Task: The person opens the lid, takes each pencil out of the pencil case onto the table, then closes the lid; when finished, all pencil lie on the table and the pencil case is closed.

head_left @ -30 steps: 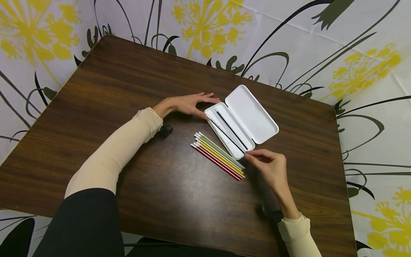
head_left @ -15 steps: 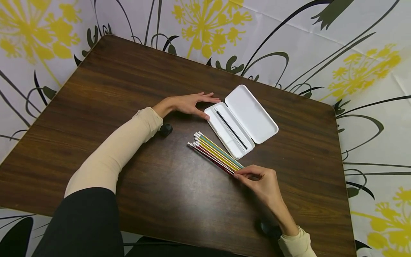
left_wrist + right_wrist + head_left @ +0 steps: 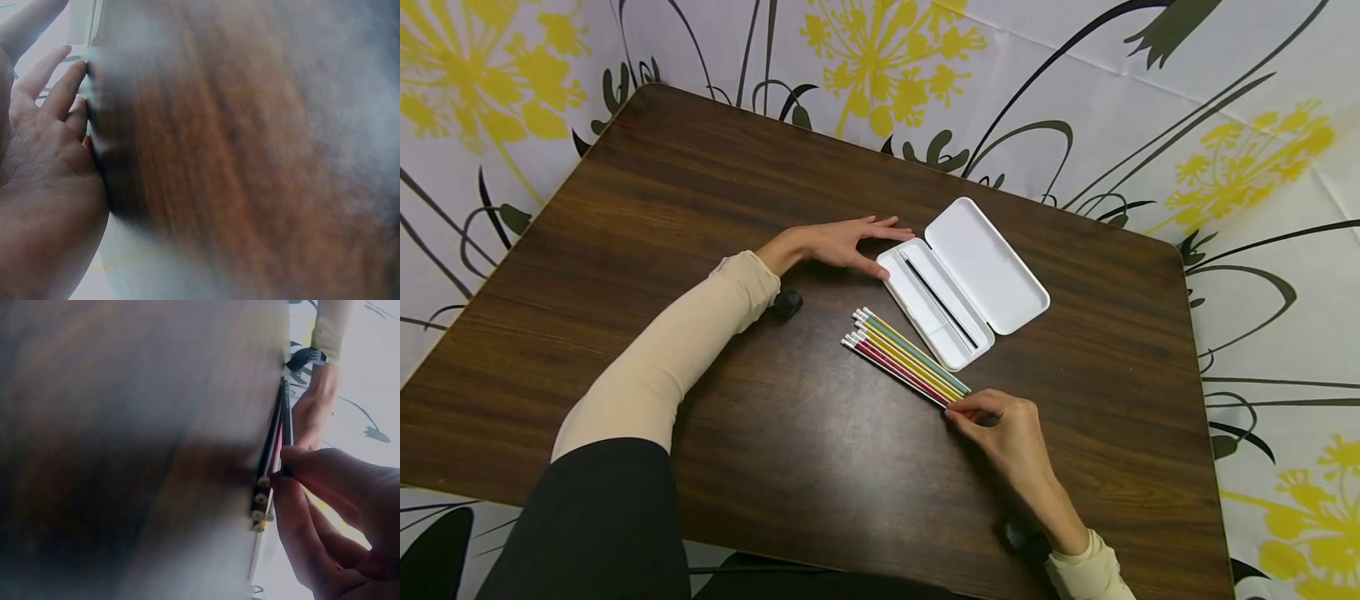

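Observation:
In the head view a white pencil case (image 3: 910, 304) lies with its lid (image 3: 988, 267) swung back, and one black pencil (image 3: 940, 302) lies in its far compartment. My left hand (image 3: 842, 243) rests at the case's left end, thumb touching the rim and fingers outstretched; the left wrist view shows its palm (image 3: 50, 181). Beside the case is a row of red, yellow and blue-green pencils (image 3: 913, 354) with white eraser ends. At the row's near side my right hand (image 3: 1011, 429) pinches a dark pencil (image 3: 287, 419) by its right end, between thumb and forefinger.
Everything lies on a dark wood-grain table (image 3: 715, 183). A patterned cloth (image 3: 700, 42) with yellow flowers hangs behind its far edge. Dark devices sit at both wrists, such as the black one (image 3: 788, 303) under the left wrist.
My right hand has carried the dark pencil from over the case's near compartment to the near side of the row, and now holds it close along the red pencils. My left hand stays put.

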A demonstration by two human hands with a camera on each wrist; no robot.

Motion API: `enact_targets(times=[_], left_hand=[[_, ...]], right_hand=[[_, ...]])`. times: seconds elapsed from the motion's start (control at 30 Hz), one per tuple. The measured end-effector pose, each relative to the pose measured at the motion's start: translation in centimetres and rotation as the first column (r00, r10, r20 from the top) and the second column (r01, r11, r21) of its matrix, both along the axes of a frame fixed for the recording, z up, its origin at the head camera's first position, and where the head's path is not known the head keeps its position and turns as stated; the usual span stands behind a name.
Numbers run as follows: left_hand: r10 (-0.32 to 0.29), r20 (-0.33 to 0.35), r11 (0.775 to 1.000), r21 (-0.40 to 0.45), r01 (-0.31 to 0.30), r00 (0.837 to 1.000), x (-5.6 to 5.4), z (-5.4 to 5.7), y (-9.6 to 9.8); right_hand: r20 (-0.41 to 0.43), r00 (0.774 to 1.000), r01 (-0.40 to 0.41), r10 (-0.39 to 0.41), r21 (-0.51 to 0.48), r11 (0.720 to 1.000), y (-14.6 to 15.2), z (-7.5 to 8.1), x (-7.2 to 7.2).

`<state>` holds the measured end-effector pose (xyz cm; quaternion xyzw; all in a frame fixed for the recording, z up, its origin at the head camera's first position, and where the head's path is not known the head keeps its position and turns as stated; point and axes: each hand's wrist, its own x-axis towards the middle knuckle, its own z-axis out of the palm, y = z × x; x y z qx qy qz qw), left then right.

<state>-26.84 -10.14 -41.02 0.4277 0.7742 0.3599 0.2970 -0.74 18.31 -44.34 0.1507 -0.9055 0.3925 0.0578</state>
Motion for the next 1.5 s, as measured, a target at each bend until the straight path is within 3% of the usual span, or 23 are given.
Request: enact_targets(times=[0.2, 0.43, 0.7, 0.9, 1.03, 1.13, 1.23, 1.37, 1.5], left_hand=[[0.008, 0.003, 1.000, 0.006, -0.008, 1.000, -0.1, 0.0, 0.0], [-0.002, 0.004, 1.000, 0.021, 0.002, 1.000, -0.1, 0.0, 0.0], [-0.016, -0.004, 1.000, 0.021, 0.016, 1.000, -0.2, -0.2, 0.0], [-0.005, 0.007, 1.000, 0.018, 0.005, 1.000, -0.3, -0.1, 0.0], [0.003, 0.020, 1.000, 0.006, -0.003, 1.000, -0.3, -0.1, -0.1], [0.009, 0.017, 1.000, 0.001, -0.009, 1.000, -0.6, -0.8, -0.1], [0.016, -0.001, 1.000, 0.013, -0.016, 1.000, -1.3, -2.3, 0.0], [0.010, -0.023, 0.999, 0.034, -0.009, 1.000, -2.2, -3.9, -0.1], [0.006, -0.031, 1.000, 0.031, -0.005, 1.000, -2.5, -4.4, 0.0]], right_hand=[[-0.058, 0.998, -0.003, 0.006, 0.053, 0.999, -0.3, -0.1, 0.0], [-0.060, 0.998, 0.001, 0.008, 0.150, 0.989, -0.6, -0.1, 0.2], [-0.059, 0.998, 0.011, 0.000, 0.182, 0.983, -0.7, 0.0, 0.1], [-0.042, 0.999, 0.028, -0.024, 0.111, 0.993, -0.3, 1.0, -0.8], [-0.077, 0.992, 0.106, -0.103, 0.039, 0.994, 0.5, 2.0, -2.2], [-0.116, 0.972, 0.215, -0.206, 0.066, 0.974, 1.1, 2.4, -3.5], [-0.118, 0.955, 0.286, -0.271, 0.138, 0.948, 1.3, 2.3, -4.8], [-0.098, 0.957, 0.286, -0.271, 0.201, 0.937, 1.0, 1.8, -6.0], [-0.098, 0.960, 0.278, -0.263, 0.208, 0.938, 0.7, 1.4, -6.5]])
